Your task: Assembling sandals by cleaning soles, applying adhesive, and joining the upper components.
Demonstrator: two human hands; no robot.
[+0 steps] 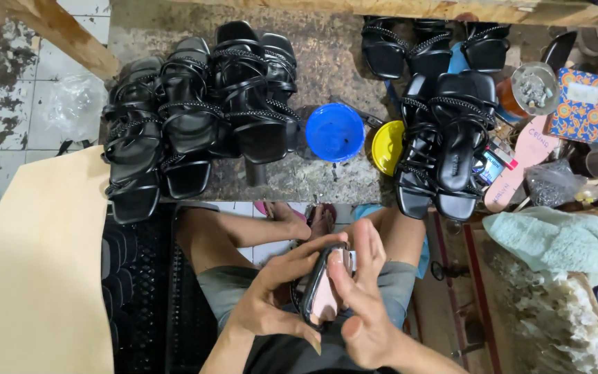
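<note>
the black sandals [195, 118] heaped on the bench look like smooth, faintly glossy synthetic leather with braided straps. the bench top [327, 62] is rough, stained and matt (stone or concrete, hard to tell). the blue tub [334, 131] is shiny plastic. the pale sheet [36, 270] looks like matt card. the green cloth [551, 239] is soft and fuzzy.

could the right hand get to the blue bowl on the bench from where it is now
Probably yes. The blue bowl sits open at the near edge of the bench, with nothing between it and the right hand. But that hand is pressed on the shoe sole, which the left hand also grips.
</note>
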